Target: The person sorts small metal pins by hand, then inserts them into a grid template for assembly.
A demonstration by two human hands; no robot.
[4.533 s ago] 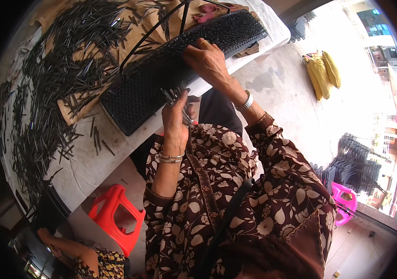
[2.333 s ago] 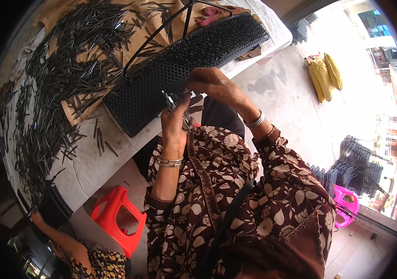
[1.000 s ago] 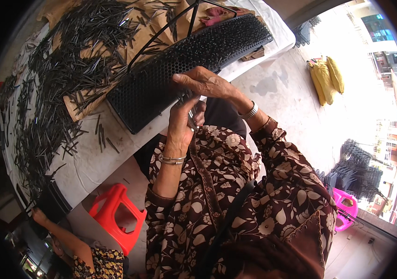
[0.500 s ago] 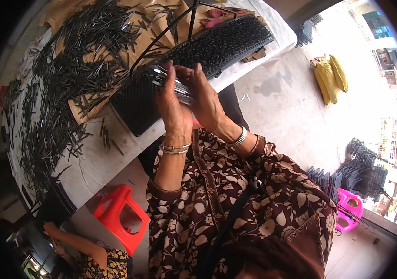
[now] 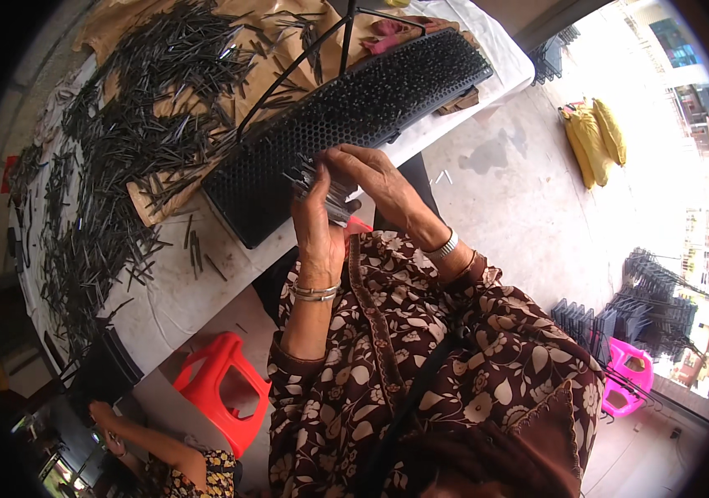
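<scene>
Tray [image 5: 242, 195], dark pieces [image 5: 421, 75] in its far half — left grip [image 5: 315, 217] around sticks [image 5: 335, 204], right grip [image 5: 383, 187] unclear

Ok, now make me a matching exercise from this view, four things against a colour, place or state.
Things:
1. Left hand
2. Black honeycomb tray
3. Stuffed sacks
4. Plastic stool at lower left

Matches:
A. Yellow, on the floor
B. Red
C. Gripping a bundle of thin strips
D. On the white-covered table

Pairs: 1-C, 2-D, 3-A, 4-B
</scene>
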